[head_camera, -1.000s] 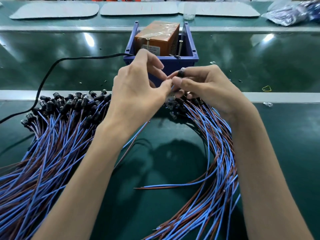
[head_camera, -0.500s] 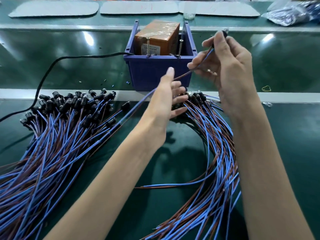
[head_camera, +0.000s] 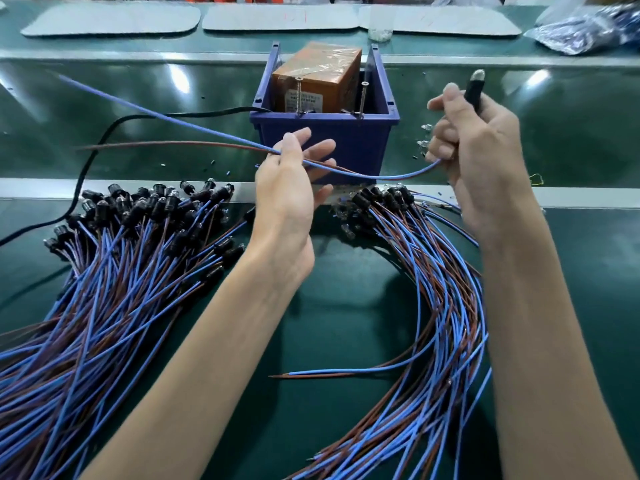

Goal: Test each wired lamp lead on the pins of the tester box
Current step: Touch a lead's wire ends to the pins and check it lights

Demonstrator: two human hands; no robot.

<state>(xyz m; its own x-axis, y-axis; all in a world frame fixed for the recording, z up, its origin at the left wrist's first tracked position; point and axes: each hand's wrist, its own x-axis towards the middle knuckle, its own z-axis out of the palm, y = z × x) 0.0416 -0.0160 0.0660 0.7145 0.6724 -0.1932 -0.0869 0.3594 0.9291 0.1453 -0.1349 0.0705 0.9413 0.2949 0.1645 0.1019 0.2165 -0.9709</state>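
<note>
My right hand [head_camera: 481,150] grips a black lamp holder [head_camera: 473,88] with a clear bulb tip, right of the tester box. Its blue and brown lead [head_camera: 207,133] runs left across the box front. My left hand [head_camera: 291,181] pinches that lead between thumb and forefinger, the other fingers spread, and the free ends point far left. The tester is a blue bin [head_camera: 329,136] holding an orange block [head_camera: 318,81], with two upright metal pins [head_camera: 298,97] at its front rim. The lead is off the pins.
Two piles of wired lamp leads lie on the green bench, one at the left [head_camera: 114,271] and one curving at the right [head_camera: 426,271]. A black cable [head_camera: 104,133] runs left from the bin. Loose bulbs [head_camera: 424,136] lie beside the bin. A plastic bag [head_camera: 588,26] sits far right.
My right hand has carried the lamp up and out to the right. The left hand slid along the lead, pulling its blue and brown ends out of the pile so they swing left.
</note>
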